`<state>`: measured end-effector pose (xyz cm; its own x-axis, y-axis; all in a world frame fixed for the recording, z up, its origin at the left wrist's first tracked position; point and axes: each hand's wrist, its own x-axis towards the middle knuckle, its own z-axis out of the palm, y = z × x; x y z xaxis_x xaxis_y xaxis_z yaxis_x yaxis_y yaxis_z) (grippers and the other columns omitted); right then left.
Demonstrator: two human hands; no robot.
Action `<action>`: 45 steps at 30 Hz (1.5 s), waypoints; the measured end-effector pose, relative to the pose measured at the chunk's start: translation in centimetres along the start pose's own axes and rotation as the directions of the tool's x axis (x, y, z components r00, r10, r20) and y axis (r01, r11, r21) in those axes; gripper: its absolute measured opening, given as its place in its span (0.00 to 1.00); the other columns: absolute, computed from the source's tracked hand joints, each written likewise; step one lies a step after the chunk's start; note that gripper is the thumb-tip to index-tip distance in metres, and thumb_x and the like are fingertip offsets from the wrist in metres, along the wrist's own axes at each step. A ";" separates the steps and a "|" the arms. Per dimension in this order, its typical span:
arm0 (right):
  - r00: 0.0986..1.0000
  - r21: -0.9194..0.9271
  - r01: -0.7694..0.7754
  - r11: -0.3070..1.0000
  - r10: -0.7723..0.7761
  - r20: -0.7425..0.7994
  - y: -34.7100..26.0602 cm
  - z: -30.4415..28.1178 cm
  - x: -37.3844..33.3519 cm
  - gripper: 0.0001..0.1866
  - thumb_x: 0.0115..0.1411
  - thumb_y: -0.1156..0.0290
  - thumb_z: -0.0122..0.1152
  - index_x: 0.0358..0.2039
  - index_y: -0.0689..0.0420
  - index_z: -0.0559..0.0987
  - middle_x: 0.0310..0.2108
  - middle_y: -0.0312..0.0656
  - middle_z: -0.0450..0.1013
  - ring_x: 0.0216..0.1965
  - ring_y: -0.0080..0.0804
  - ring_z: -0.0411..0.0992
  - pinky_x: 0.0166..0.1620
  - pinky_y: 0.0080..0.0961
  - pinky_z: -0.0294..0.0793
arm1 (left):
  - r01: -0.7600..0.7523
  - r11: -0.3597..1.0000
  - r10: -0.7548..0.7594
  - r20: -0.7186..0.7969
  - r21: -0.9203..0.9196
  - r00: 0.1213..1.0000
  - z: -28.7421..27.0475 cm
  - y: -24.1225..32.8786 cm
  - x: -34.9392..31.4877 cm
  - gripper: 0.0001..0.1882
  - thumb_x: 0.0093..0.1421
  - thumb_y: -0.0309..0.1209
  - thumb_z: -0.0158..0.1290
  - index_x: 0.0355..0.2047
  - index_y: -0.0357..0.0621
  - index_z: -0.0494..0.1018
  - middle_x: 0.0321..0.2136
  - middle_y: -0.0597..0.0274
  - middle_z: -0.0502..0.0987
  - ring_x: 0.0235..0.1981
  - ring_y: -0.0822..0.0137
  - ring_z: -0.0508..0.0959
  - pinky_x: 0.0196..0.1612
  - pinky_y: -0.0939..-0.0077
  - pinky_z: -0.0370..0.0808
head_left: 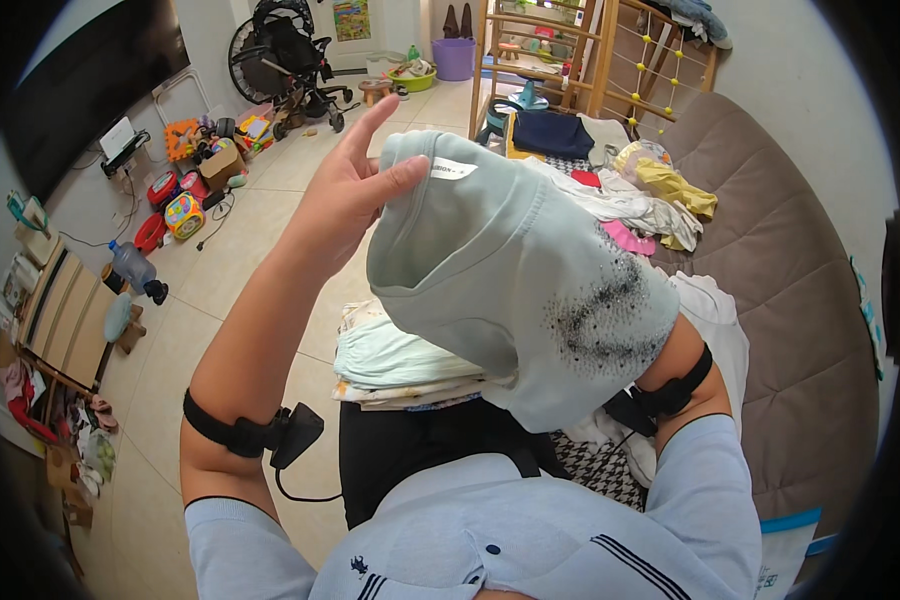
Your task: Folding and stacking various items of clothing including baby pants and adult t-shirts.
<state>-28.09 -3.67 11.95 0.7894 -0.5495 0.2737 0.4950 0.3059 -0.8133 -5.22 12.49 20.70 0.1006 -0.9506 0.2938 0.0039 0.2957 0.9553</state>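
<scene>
Left hand (pixel 356 188): pale green top (pixel 530 265) grasped at collar | right hand: hidden in cloth, grip not discernible | top held aloft over right edge of folded stack (pixel 395 355) | collar best held steady, cloth tensioned lightly

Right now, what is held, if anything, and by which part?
A pale grey-green fabric top with dark speckles: the left hand pinches its neckline beside the white label; the right hand is hidden, its hold unclear.

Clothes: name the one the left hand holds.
The pale greyish fabric top with black speckling; its collar is in the left hand, while mint folded cloth and yellow cloth lie unheld.
</scene>
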 end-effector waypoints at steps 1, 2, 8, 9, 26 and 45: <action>1.000 0.002 -0.001 1.000 0.001 -0.001 -0.1 -0.1 0.0 0.16 0.59 0.68 0.44 0.46 0.60 0.69 0.40 0.45 0.71 0.40 0.35 0.71 0.42 0.28 0.71 | -0.058 0.998 0.059 0.077 -0.020 0.995 0.1 0.2 0.0 0.34 0.55 0.30 0.53 0.59 0.46 0.50 0.36 0.62 0.74 0.37 0.74 0.73 0.42 0.78 0.69; 1.000 0.012 -0.002 1.000 0.002 -0.002 -0.3 -0.2 0.3 0.16 0.59 0.68 0.44 0.46 0.60 0.69 0.40 0.45 0.71 0.40 0.35 0.71 0.42 0.28 0.71 | -0.057 0.998 0.058 0.076 -0.019 0.995 0.0 0.3 0.0 0.34 0.55 0.30 0.53 0.59 0.46 0.50 0.36 0.62 0.74 0.37 0.74 0.73 0.42 0.78 0.69; 0.999 0.009 0.030 1.000 -0.030 -0.017 -3.2 -1.2 0.7 0.16 0.59 0.68 0.44 0.46 0.60 0.69 0.40 0.44 0.71 0.39 0.34 0.71 0.42 0.28 0.71 | -0.120 0.987 0.130 0.097 -0.104 0.987 -1.5 0.8 0.7 0.19 0.54 0.24 0.53 0.47 0.41 0.69 0.37 0.64 0.75 0.35 0.76 0.74 0.41 0.81 0.70; 0.999 0.007 0.037 0.999 -0.037 -0.022 -3.9 -1.4 0.7 0.16 0.59 0.68 0.44 0.46 0.60 0.69 0.40 0.44 0.71 0.39 0.34 0.71 0.42 0.28 0.71 | -0.116 0.988 0.126 0.099 -0.105 0.987 -1.9 0.8 0.7 0.19 0.54 0.24 0.53 0.47 0.41 0.69 0.37 0.64 0.75 0.35 0.76 0.74 0.41 0.81 0.70; 0.973 -0.517 -0.008 0.856 -0.113 -0.201 -8.8 3.5 0.9 0.26 0.47 0.72 0.65 0.45 0.65 0.67 0.39 0.41 0.70 0.39 0.26 0.70 0.46 0.22 0.68 | -0.148 0.943 0.183 -0.093 0.298 0.979 -6.9 2.7 1.0 0.22 0.48 0.24 0.58 0.46 0.39 0.70 0.36 0.62 0.76 0.37 0.74 0.73 0.42 0.82 0.69; 0.948 -0.940 -0.130 -0.315 -0.318 -0.025 -8.0 6.5 4.1 0.14 0.38 0.79 0.66 0.28 0.58 0.75 0.27 0.42 0.72 0.30 0.31 0.71 0.37 0.22 0.69 | -0.027 0.276 0.316 -0.064 0.961 0.947 -9.3 2.9 1.8 0.10 0.50 0.30 0.57 0.27 0.36 0.71 0.18 0.66 0.72 0.19 0.73 0.70 0.22 0.80 0.67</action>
<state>-26.41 -3.35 22.88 0.5818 -0.6373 0.5054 -0.5998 -0.7558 -0.2626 4.19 12.48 23.74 0.1603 -0.8004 0.5776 -0.9575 0.0159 0.2879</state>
